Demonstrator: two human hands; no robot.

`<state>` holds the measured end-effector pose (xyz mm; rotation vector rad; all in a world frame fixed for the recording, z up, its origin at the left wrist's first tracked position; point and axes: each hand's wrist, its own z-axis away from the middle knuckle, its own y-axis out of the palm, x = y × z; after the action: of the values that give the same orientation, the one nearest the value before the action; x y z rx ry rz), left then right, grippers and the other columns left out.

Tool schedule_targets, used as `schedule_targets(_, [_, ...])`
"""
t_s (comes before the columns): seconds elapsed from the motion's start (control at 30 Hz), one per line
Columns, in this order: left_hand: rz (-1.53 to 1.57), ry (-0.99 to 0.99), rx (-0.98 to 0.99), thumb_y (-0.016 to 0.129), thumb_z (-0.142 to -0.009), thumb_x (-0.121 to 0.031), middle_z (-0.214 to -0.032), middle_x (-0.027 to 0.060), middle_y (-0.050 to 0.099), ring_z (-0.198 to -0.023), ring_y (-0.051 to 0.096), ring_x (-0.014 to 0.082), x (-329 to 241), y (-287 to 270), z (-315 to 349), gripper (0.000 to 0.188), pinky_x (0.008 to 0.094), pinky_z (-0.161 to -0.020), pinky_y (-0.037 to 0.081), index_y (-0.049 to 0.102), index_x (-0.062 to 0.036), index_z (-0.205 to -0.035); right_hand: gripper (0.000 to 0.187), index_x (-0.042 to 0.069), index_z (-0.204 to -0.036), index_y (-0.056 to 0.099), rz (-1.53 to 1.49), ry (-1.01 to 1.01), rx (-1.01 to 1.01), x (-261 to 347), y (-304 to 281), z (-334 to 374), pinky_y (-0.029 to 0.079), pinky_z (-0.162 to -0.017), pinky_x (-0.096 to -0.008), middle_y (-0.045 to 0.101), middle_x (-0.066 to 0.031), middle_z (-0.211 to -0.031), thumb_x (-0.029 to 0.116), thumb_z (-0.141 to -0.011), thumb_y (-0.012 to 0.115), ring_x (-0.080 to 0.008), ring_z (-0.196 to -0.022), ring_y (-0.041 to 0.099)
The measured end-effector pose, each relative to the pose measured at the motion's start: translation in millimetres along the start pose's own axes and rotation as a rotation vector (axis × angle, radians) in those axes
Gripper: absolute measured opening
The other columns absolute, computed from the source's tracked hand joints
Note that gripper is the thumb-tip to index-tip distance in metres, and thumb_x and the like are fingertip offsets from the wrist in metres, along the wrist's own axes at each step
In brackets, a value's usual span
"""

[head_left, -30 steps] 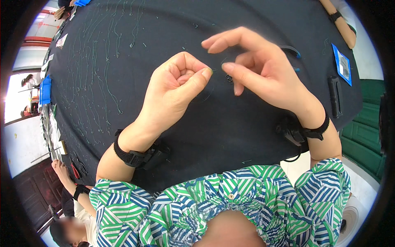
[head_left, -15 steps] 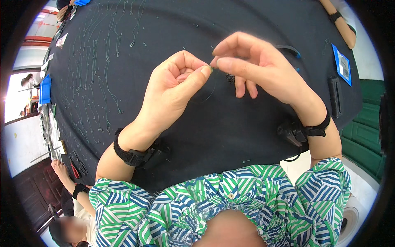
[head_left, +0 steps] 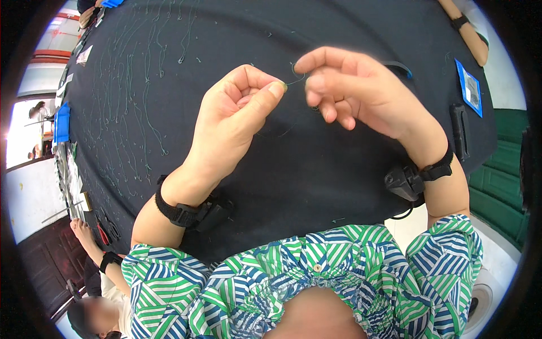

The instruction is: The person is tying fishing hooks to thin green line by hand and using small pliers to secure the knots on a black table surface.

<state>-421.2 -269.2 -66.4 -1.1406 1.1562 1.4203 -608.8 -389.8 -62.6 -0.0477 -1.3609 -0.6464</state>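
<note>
Both hands over dark tabletop (head_left: 339, 186): left hand (head_left: 234, 121) & right hand (head_left: 355, 90) each pinching thin green thread (head_left: 294, 82); more threads at 10 o'clock.

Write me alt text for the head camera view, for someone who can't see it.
Two bare hands pinch a thin green thread between them above a dark cloth-covered table: the left hand grips one end, the right hand the other. Many similar threads lie in rows on the cloth at left.
</note>
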Motion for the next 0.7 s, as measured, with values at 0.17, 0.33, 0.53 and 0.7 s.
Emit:
schedule_targets(0.17, [0.004, -0.009, -0.016, 0.056, -0.097, -0.013, -0.069, -0.0086, 0.042, -0.054, 0.03, 0.0001, 1.1, -2.7, -0.6, 0.008, 0.0191, -0.048, 0.022, 0.057, -0.0051, -0.095, 0.033, 0.0, -0.118, 0.056, 0.035, -0.093, -0.104, 11.6, -7.5, 3.0, 0.044, -0.052, -0.0174, 0.057, 0.0006, -0.076, 0.02, -0.093, 0.059, -0.0053, -0.064, 0.056])
schedule_targets(0.33, [-0.032, 0.01, -0.003, 0.056, -0.096, -0.012, -0.069, -0.0085, 0.041, -0.054, 0.029, 0.0002, 1.6, -3.0, -0.7, 0.008, 0.0192, -0.048, 0.022, 0.056, -0.0051, -0.093, 0.028, 0.002, -0.114, 0.06, 0.248, -0.248, -0.228, 5.6, -23.4, -2.5, 0.039, -0.052, -0.0171, 0.053, 0.0025, -0.072, 0.02, -0.093, 0.057, -0.0031, -0.057, 0.049])
schedule_targets(0.53, [0.043, -0.02, -0.007, 0.061, -0.095, -0.012, -0.068, -0.0108, 0.047, -0.057, 0.036, -0.0039, 0.7, -3.8, -0.6, 0.01, 0.015, -0.049, 0.027, 0.061, -0.0025, -0.094, 0.025, 0.003, -0.109, 0.06, 0.887, -0.563, -0.422, -12.1, -14.1, -10.4, 0.041, -0.051, -0.0198, 0.062, 0.0001, -0.084, 0.019, -0.09, 0.063, -0.0032, -0.058, 0.051])
schedule_targets(0.7, [0.086, -0.034, 0.023, 0.06, -0.095, -0.012, -0.067, -0.0115, 0.046, -0.056, 0.034, -0.0041, -1.4, -2.0, -0.1, 0.009, 0.0153, -0.049, 0.025, 0.06, -0.003, -0.094, 0.033, 0.002, -0.117, 0.054, 0.413, -0.279, -0.12, 4.2, 9.8, 2.7, 0.044, -0.049, -0.0176, 0.062, -0.0068, -0.113, 0.017, -0.09, 0.065, -0.0079, -0.069, 0.064])
